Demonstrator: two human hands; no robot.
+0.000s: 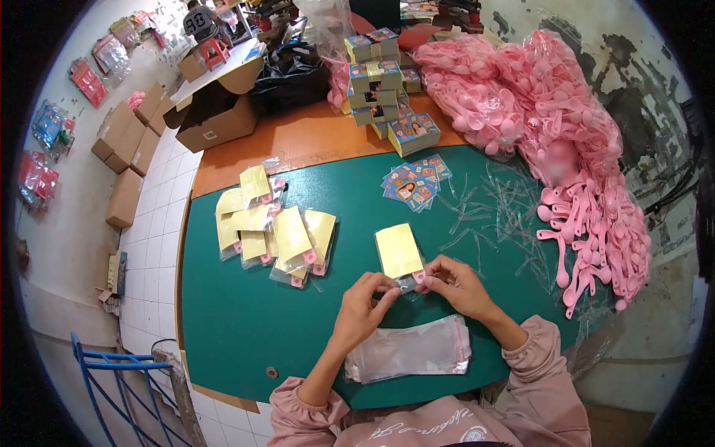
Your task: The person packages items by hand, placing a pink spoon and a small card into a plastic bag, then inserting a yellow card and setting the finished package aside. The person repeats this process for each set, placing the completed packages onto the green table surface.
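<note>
Both hands pinch the near edge of a clear plastic bag (402, 257) lying on the green table. Inside it sits a pale yellow card, with the end of a pink spoon (419, 276) showing at the lower right corner. My left hand (365, 305) closes thumb and finger on the bag's left corner. My right hand (462, 288) grips its right corner, by the spoon end. Just below the hands lies a stack of clear plastic bags (410, 349). To the left is a pile of filled bags (275, 231) with yellow cards and pink handle ends.
Loose pink spoons (588, 246) spill from large plastic bags (514, 89) on the right. Thin clear strips (506, 216) litter the table beside them. Blue printed cards (413, 186) lie fanned out, and bundled card stacks (376, 82) stand behind. An open cardboard box (216, 127) is back left.
</note>
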